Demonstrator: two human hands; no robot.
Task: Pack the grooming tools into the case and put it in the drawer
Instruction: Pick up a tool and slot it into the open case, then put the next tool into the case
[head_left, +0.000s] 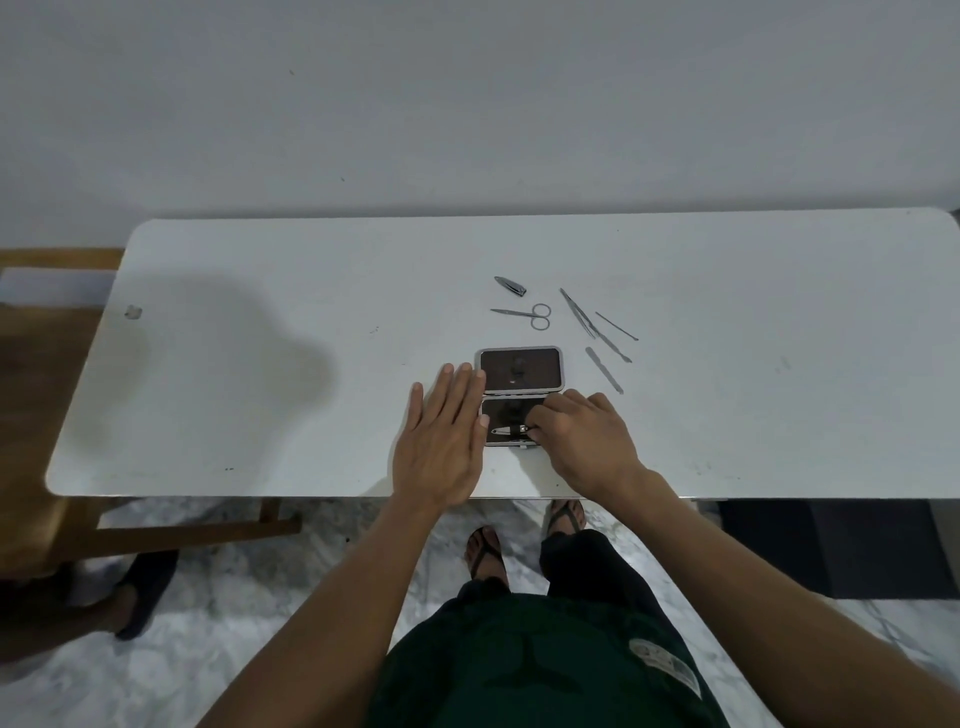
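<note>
- Left hand: flat, fingers straight, we brace the case at frame centre.
- Right hand: pinches the nail clipper; we should seat it squarely.

Head-worn view, steeply down over table

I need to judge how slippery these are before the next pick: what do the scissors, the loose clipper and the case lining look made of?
The scissors look like bright bare metal: thin, grey, with a light sheen. The loose clipper looks like darker metal, smooth with a dull gloss. The case has a pale, metal-like rim; its lining is dark brown and reflective, perhaps leatherette, though this view cannot settle that.
</note>
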